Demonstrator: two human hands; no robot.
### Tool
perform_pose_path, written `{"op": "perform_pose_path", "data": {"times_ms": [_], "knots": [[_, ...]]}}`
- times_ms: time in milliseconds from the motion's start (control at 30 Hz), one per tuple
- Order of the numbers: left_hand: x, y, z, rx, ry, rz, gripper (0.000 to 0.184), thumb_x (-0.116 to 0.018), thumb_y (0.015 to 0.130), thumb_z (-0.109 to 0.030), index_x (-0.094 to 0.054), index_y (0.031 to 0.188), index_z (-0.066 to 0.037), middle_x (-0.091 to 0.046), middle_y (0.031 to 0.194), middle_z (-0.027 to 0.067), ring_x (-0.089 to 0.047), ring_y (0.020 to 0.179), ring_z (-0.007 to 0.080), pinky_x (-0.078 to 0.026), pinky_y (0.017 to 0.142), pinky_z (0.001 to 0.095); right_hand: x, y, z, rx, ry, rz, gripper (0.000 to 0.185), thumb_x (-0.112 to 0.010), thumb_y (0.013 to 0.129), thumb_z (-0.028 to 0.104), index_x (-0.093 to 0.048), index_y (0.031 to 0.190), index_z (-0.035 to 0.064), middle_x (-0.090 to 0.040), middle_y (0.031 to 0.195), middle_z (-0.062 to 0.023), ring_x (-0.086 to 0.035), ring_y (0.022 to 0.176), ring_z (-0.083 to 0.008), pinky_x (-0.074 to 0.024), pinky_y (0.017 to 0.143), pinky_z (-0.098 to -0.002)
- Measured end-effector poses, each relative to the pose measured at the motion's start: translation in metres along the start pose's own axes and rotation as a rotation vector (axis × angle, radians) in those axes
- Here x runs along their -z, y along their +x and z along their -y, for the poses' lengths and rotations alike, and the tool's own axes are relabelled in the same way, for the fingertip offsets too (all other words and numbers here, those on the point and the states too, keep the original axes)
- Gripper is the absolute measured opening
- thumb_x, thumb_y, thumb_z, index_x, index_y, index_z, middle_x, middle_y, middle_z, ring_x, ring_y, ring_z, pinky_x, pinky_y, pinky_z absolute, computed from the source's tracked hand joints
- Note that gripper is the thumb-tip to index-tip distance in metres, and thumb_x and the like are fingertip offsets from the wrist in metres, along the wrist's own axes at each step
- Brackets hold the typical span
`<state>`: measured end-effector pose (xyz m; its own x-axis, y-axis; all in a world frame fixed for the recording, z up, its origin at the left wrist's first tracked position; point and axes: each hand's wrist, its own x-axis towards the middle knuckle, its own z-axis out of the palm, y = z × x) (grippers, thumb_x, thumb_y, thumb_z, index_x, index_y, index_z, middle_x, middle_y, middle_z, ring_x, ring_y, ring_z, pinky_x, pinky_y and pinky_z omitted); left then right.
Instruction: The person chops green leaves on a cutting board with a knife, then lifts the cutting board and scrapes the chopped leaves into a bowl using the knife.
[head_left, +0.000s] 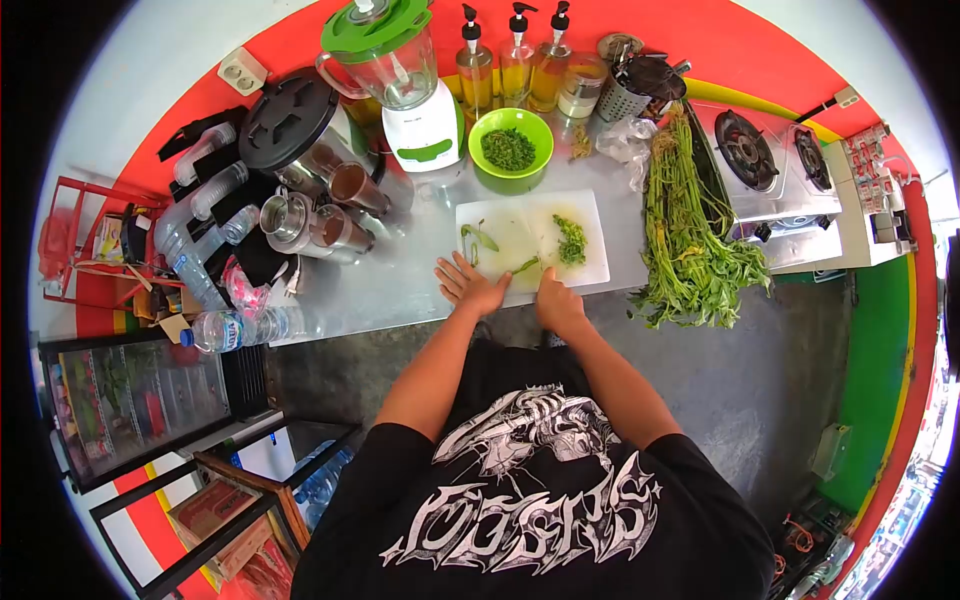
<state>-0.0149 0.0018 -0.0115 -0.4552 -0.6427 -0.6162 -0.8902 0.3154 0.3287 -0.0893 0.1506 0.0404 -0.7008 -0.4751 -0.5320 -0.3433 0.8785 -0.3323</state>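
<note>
My left hand (472, 289) rests at the near edge of the white cutting board (590, 215), fingers spread and holding nothing. My right hand (558, 303) is closed at the board's front edge on what appears to be a knife (542, 250); its thin blade barely shows against the board and its handle is hidden. Between the hands lies a small green stem piece (526, 265). A few leaves (482, 239) lie on the board's left part, and a pile of chopped greens (571, 241) sits on its right part.
Behind the board stands a green bowl (546, 160) of chopped greens. A large leafy bunch (690, 230) lies to the right, beside the gas stove (775, 190). A blender (420, 125), pump bottles (516, 65) and metal cups (340, 232) stand at the back and left.
</note>
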Motion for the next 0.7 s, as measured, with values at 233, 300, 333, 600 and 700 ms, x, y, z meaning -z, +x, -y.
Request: {"op": "perform_pose_path", "data": {"times_ms": [233, 300, 333, 600, 700], "knots": [[-0.001, 0.001, -0.001, 0.010, 0.028, -0.005, 0.136, -0.063, 0.075, -0.075, 0.022, 0.153, -0.004, 0.033, 0.155, 0.0272, 0.031, 0.144, 0.0440, 0.010, 0.117, 0.0551, 0.007, 0.002, 0.003, 0.026, -0.087, -0.014, 0.031, -0.056, 0.088, 0.011, -0.043, 0.114, -0.0007, -0.069, 0.102, -0.0281, -0.069, 0.098, -0.0429, -0.0546, 0.085, -0.0508], [0.000, 0.001, -0.001, 0.013, 0.026, 0.009, 0.135, -0.063, 0.075, -0.075, 0.022, 0.153, -0.003, 0.033, 0.155, 0.0272, 0.031, 0.144, 0.0437, 0.010, 0.117, 0.0551, 0.002, 0.000, 0.002, 0.035, -0.081, 0.007, 0.030, -0.056, 0.088, 0.014, -0.045, 0.112, -0.0013, -0.069, 0.101, -0.0290, -0.068, 0.098, -0.0441, -0.0539, 0.086, -0.0516], [-0.001, 0.002, -0.001, 0.014, 0.025, 0.009, 0.135, -0.063, 0.076, -0.075, 0.022, 0.153, -0.003, 0.033, 0.155, 0.0272, 0.031, 0.144, 0.0435, 0.010, 0.117, 0.0551, 0.002, 0.002, 0.002, 0.035, -0.082, 0.006, 0.030, -0.056, 0.088, 0.014, -0.045, 0.112, -0.0013, -0.069, 0.101, -0.0290, -0.068, 0.098, -0.0441, -0.0539, 0.086, -0.0516], [-0.007, 0.005, 0.003, 0.001, 0.048, -0.035, 0.136, -0.062, 0.075, -0.077, 0.021, 0.153, -0.004, 0.029, 0.157, 0.0282, 0.027, 0.145, 0.0453, 0.007, 0.117, 0.0572, 0.009, 0.001, 0.008, 0.009, -0.119, 0.001, 0.035, -0.060, 0.087, 0.010, -0.043, 0.116, -0.0001, -0.070, 0.102, -0.0250, -0.069, 0.097, -0.0411, -0.0558, 0.084, -0.0480], [-0.005, 0.004, 0.002, -0.005, 0.031, -0.018, 0.136, -0.062, 0.075, -0.077, 0.021, 0.153, -0.004, 0.029, 0.157, 0.0284, 0.027, 0.145, 0.0455, 0.008, 0.117, 0.0574, 0.007, 0.006, 0.006, 0.001, -0.111, 0.024, 0.035, -0.059, 0.087, 0.010, -0.044, 0.117, -0.0004, -0.070, 0.103, -0.0249, -0.069, 0.098, -0.0411, -0.0556, 0.085, -0.0480]]}}
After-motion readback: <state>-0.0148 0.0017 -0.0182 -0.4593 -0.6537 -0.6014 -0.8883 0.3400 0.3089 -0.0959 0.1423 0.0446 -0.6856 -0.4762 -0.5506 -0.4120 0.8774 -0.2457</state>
